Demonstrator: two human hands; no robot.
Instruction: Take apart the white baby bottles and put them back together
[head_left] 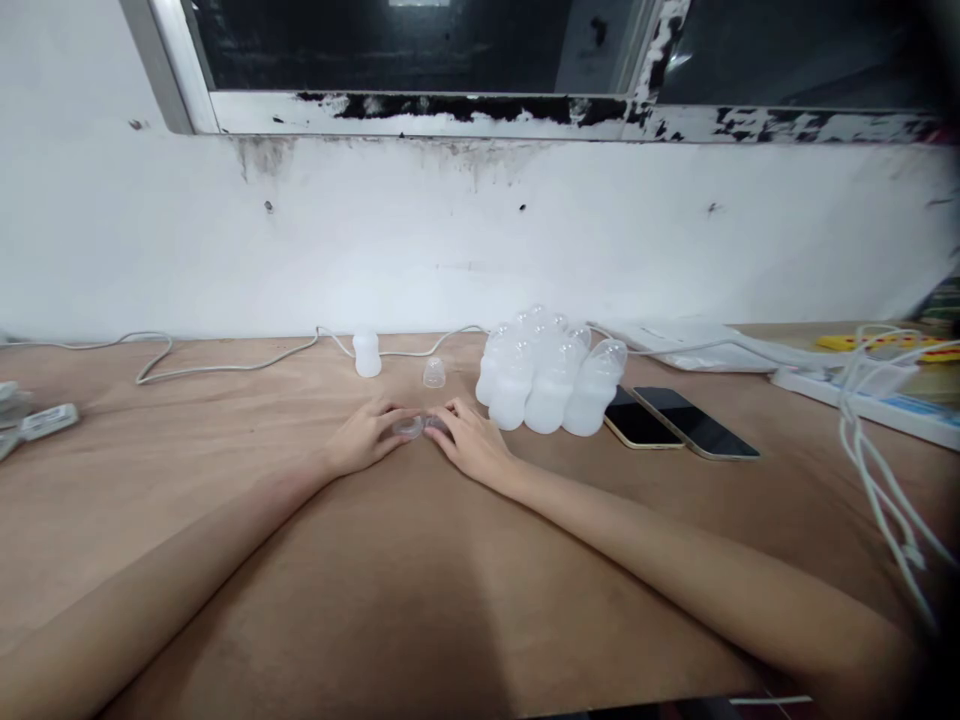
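My left hand (366, 437) grips a clear round ring-like piece (409, 427) between thumb and fingers, low over the table. Close against it, my right hand (472, 442) pinches a small translucent piece (433, 424); its exact shape is partly hidden by the fingers. Just beyond both hands stands a clear domed cap (434, 373). Farther back on the left is an uncapped white baby bottle (367, 354), upright. To the right of my right hand, several white baby bottles (551, 385) with clear domed caps stand in a tight group.
Two phones (694, 422) lie right of the bottle group. A white cable (225, 368) runs along the wall. On the right are a plastic bag (690, 345), a power strip (870, 400) and hanging cords (862, 450). White items (49, 422) lie at the left edge.
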